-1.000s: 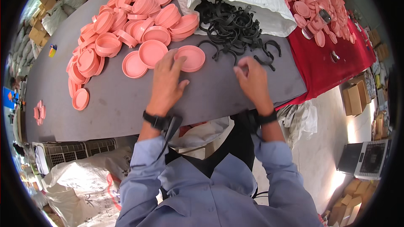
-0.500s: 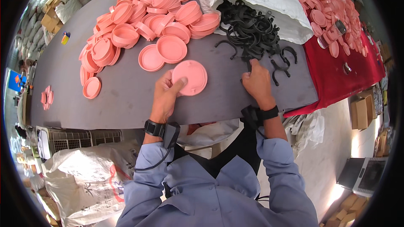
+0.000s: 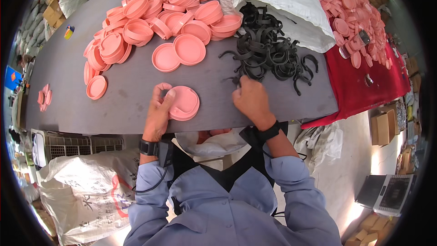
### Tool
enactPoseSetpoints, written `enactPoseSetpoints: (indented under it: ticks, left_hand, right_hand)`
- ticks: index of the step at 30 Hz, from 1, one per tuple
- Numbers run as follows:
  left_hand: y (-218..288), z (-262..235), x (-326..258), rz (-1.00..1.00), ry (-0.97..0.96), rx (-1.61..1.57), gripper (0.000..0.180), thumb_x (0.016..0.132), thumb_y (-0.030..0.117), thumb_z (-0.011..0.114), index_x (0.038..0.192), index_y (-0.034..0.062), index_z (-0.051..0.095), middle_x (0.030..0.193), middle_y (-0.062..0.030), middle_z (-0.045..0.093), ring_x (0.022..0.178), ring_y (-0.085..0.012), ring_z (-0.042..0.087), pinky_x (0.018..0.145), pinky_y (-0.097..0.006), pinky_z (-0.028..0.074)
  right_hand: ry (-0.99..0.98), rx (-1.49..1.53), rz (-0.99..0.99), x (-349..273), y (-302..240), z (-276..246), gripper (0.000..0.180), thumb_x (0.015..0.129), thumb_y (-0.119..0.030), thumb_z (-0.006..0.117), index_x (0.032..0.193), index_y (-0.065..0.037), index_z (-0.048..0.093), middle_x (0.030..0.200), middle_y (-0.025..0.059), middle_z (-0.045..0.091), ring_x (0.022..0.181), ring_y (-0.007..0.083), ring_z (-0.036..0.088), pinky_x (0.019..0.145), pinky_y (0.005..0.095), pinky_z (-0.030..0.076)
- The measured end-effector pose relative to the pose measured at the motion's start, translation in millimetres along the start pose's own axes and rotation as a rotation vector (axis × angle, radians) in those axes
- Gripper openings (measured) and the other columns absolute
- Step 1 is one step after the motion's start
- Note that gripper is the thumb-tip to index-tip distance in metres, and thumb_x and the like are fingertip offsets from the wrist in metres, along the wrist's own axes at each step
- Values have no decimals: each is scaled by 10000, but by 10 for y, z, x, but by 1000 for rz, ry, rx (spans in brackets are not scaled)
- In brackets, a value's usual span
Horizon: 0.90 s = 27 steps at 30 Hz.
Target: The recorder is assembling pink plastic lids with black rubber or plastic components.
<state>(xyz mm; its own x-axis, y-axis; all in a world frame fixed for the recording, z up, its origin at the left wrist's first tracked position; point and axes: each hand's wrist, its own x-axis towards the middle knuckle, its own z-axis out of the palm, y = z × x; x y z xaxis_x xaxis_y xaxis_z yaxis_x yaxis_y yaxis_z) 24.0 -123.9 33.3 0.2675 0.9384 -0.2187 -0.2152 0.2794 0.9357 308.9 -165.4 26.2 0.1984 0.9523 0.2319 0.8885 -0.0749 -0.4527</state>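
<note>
The left hand (image 3: 159, 111) gripped one pink round lid (image 3: 184, 103) at the lower middle of the frame, thumb hooked over its left rim, fingers curled beneath. That lid lay flat on the grey table (image 3: 127, 95), close to the near edge. The right hand (image 3: 250, 100), just right of it, pressed down at the bottom fringe of the black ring heap (image 3: 271, 54); its fingertips pinched at a black piece, though whether they truly held one could not be told, the knuckles hiding it.

Count them. Two pink lids (image 3: 180, 53) lay flat side by side above the held one, apart from it. One single lid (image 3: 96, 87) sat alone at left, with two or three more stacked on edge above it. Behind those, a big pink pile (image 3: 168, 9) filled the upper middle, dozens of lids, too tangled for an exact tally. The black rings numbered dozens as well, split hoops spilling from under one white sack (image 3: 277, 4) at the top. Far left, a tiny cluster of three or four pink pieces (image 3: 44, 97) sat by the table's end.

Upper right, one red cloth (image 3: 359, 91) carried another crowd of pink lids (image 3: 350, 13), again beyond counting. Each wrist wore one dark band. Lower left, one white printed bag (image 3: 86, 191) slumped on the floor.
</note>
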Motion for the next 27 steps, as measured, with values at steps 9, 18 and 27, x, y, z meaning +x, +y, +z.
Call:
enactPoseSetpoints:
  ticks: [9, 18, 27]
  left_hand:
    - [1, 110, -116, 125, 156, 129, 790, 737, -23, 865, 1375, 40, 403, 1213, -116, 589, 1072, -194, 643, 923, -349, 570]
    - [69, 51, -203, 96, 240, -169, 543, 895, -33, 729, 1376, 27, 485, 1271, -120, 646, 1053, -209, 697, 839, -350, 624]
    - [0, 389, -187, 189, -139, 473, 529, 857, -40, 789, 1288, 33, 492, 1074, -108, 709, 934, -124, 687, 760, -270, 584]
  right_hand:
    - [353, -274, 167, 204, 675, -399, 215, 805, -111, 665, 998, -18, 643, 852, 244, 725, 811, 429, 725, 728, 530, 570]
    - [481, -284, 335, 52, 933, -821, 325, 904, -58, 570, 1224, -9, 604, 971, 220, 731, 844, 384, 725, 740, 457, 569]
    - [-23, 646, -68, -368, -451, -698, 393, 932, 10, 491, 1308, -45, 591, 989, 162, 688, 914, 322, 689, 824, 382, 540]
